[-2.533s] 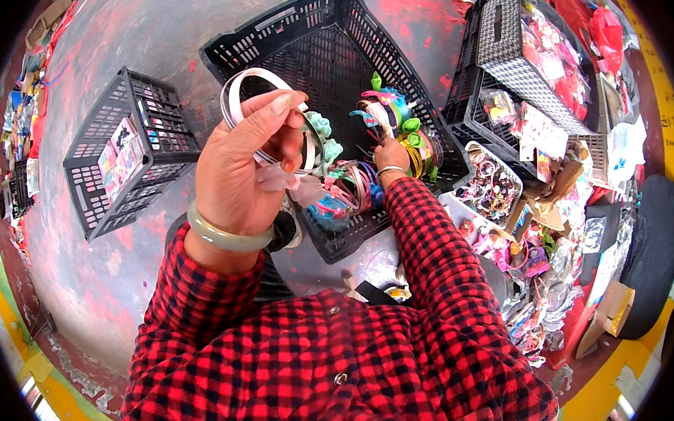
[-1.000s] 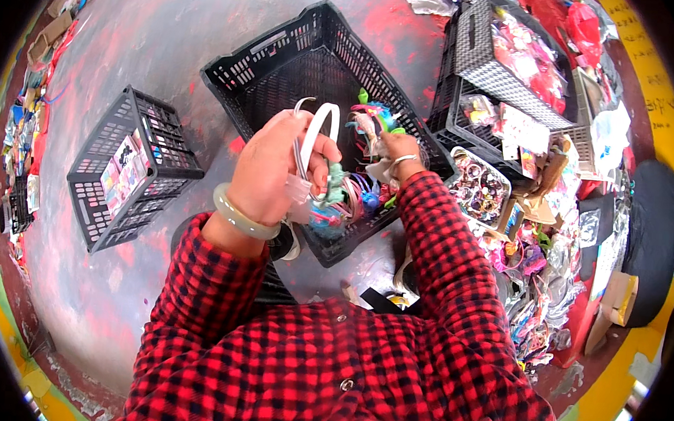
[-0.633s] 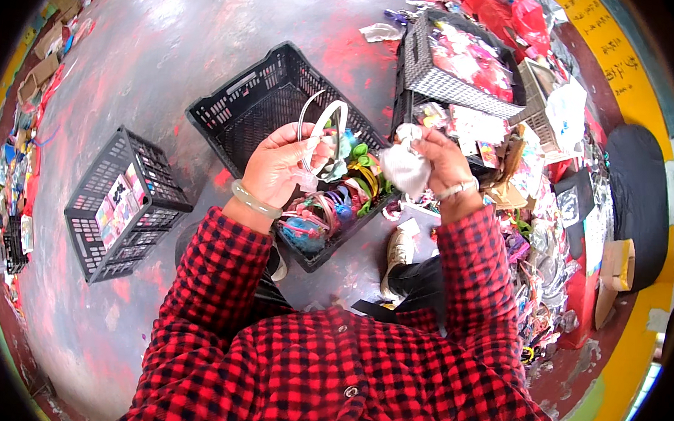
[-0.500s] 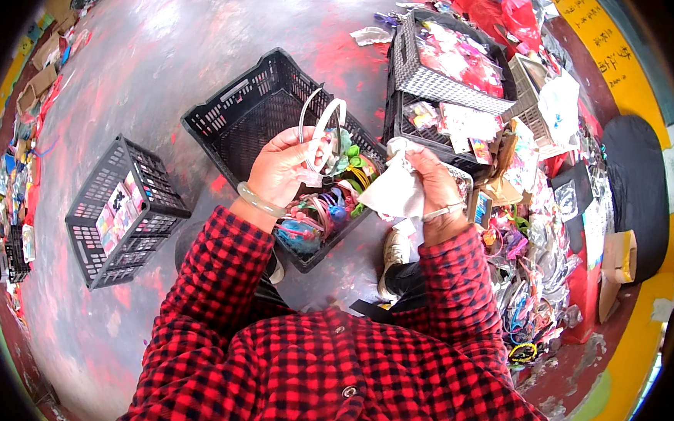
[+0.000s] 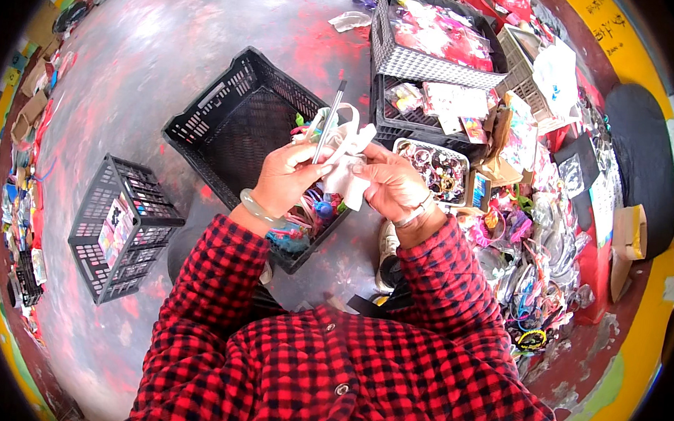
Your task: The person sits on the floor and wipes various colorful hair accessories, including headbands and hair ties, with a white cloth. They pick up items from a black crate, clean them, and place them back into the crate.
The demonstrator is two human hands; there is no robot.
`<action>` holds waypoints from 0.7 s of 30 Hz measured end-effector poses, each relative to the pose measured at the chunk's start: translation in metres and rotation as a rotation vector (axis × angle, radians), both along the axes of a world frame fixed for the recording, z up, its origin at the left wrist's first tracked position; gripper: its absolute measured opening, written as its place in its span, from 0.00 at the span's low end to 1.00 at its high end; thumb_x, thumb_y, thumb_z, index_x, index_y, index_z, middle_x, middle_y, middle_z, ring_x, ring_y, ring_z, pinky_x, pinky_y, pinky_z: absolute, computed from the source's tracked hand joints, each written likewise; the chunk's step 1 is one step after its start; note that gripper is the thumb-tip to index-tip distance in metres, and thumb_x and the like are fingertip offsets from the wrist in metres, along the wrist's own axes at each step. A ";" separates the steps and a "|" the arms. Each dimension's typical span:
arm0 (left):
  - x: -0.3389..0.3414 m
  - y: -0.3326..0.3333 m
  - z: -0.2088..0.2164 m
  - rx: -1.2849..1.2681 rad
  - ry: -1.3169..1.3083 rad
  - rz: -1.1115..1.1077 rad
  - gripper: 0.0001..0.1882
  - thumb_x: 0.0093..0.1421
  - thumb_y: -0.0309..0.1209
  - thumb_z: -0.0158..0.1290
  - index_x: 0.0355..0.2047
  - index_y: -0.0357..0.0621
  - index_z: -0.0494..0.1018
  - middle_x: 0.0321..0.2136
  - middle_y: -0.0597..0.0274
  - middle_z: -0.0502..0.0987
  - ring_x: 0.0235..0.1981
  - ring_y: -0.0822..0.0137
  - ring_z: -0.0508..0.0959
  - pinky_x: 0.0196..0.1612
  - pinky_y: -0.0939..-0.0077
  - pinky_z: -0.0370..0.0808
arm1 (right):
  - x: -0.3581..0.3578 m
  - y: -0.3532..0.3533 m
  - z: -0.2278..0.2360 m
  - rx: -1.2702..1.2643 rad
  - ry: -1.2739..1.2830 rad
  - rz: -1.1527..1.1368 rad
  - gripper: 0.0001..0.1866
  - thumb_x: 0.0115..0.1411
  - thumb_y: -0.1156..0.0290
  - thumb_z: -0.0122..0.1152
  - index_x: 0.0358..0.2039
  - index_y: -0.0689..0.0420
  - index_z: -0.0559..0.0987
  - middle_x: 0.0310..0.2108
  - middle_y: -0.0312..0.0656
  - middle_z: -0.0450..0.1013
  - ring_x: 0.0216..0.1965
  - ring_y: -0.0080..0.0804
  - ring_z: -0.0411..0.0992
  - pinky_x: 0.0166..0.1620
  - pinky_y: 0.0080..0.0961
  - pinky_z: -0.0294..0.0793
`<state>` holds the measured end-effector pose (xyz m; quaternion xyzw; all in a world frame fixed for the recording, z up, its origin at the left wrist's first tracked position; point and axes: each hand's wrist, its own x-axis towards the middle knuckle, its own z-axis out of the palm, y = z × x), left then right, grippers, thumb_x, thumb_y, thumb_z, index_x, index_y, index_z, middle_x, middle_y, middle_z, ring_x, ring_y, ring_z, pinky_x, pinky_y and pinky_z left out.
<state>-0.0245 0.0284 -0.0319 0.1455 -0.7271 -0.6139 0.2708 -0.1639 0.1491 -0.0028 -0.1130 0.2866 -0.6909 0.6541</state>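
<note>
My left hand [image 5: 285, 180] is closed on a white headband [image 5: 352, 117] and a thin dark, shiny band [image 5: 332, 117], both standing up from its fingers. My right hand [image 5: 394, 185] pinches a white cloth [image 5: 342, 183] against the white headband, so the two hands almost meet. Where the cloth ends and the headband begins is partly hidden by the fingers. Below them stands a long black plastic crate [image 5: 195, 125]; colourful hair accessories [image 5: 293, 239] lie in its near end, partly covered by my hands.
A smaller black crate [image 5: 140, 215] with printed packets stands at the left. To the right are a white tray of small dark pieces [image 5: 436, 170], a grey woven basket of packets [image 5: 438, 70], and a heap of headbands and plastic bags [image 5: 537, 277]. My shoe [image 5: 387, 241] is beside the long crate.
My hands have come together. The right hand has brought the white cloth left onto the white headband, and the thin band now stands more upright. The view has shifted slightly.
</note>
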 end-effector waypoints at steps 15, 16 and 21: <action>-0.001 -0.016 -0.013 -0.372 0.069 0.029 0.11 0.47 0.18 0.53 0.33 0.36 0.74 0.31 0.57 0.75 0.32 0.75 0.74 0.34 0.83 0.70 | -0.004 -0.018 -0.037 0.255 0.133 -0.260 0.10 0.55 0.77 0.52 0.38 0.60 0.73 0.34 0.41 0.73 0.32 0.27 0.71 0.33 0.21 0.73; -0.004 -0.019 -0.010 -0.550 0.128 0.098 0.07 0.49 0.19 0.52 0.31 0.35 0.74 0.31 0.57 0.76 0.32 0.75 0.74 0.36 0.83 0.71 | -0.010 -0.018 -0.041 0.190 0.107 -0.249 0.08 0.56 0.75 0.51 0.37 0.60 0.73 0.32 0.39 0.73 0.31 0.25 0.71 0.29 0.16 0.72; 0.001 -0.013 -0.004 0.068 0.027 0.047 0.05 0.54 0.20 0.49 0.31 0.32 0.72 0.27 0.62 0.75 0.30 0.75 0.75 0.35 0.84 0.71 | -0.023 -0.018 -0.058 0.111 0.012 -0.315 0.11 0.58 0.72 0.48 0.41 0.60 0.70 0.36 0.39 0.71 0.34 0.26 0.70 0.29 0.15 0.72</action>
